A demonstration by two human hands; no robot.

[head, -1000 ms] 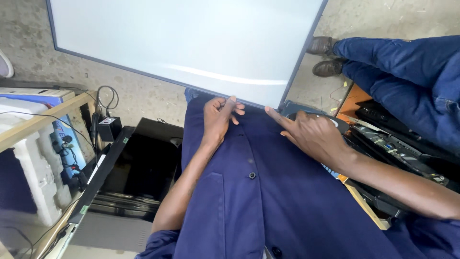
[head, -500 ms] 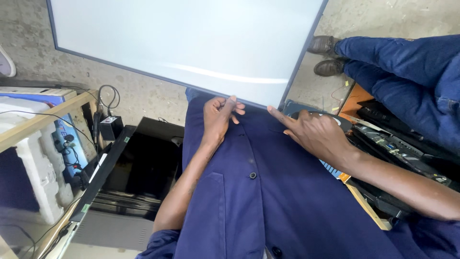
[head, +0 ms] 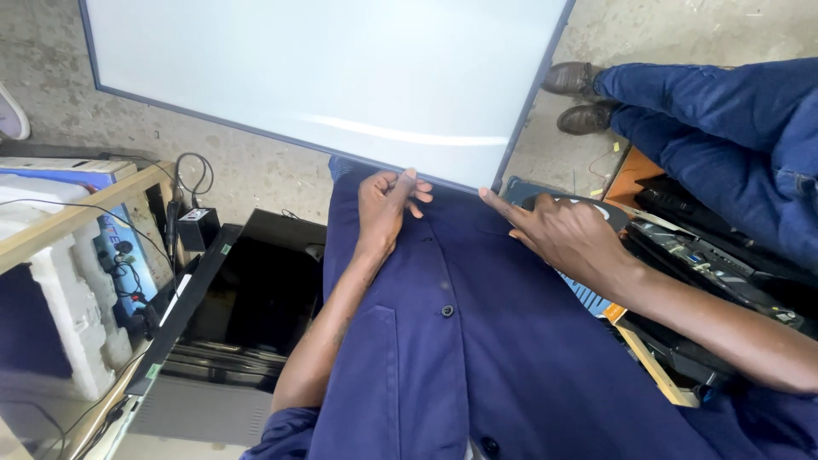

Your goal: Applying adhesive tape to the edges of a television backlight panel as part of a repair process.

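A large flat white panel (head: 324,77) with a thin dark frame lies on the floor in front of me, its near edge over my lap. My left hand (head: 388,204) rests on my blue coverall just below that edge, fingertips touching the frame. To the right, my right hand (head: 567,234) has its index finger stretched out, touching the panel's near right corner. Neither hand grips anything.
Another person's legs in blue trousers (head: 724,119) and brown shoes (head: 579,94) are at the upper right. A black screen and casing (head: 247,307) lie at the left. A wooden shelf (head: 77,217) holds white foam, cables and an adapter. Dark electronic parts (head: 716,273) are stacked at the right.
My right hand has shifted slightly left, its index finger now at the panel's corner. My left hand stays in place at the panel's edge.
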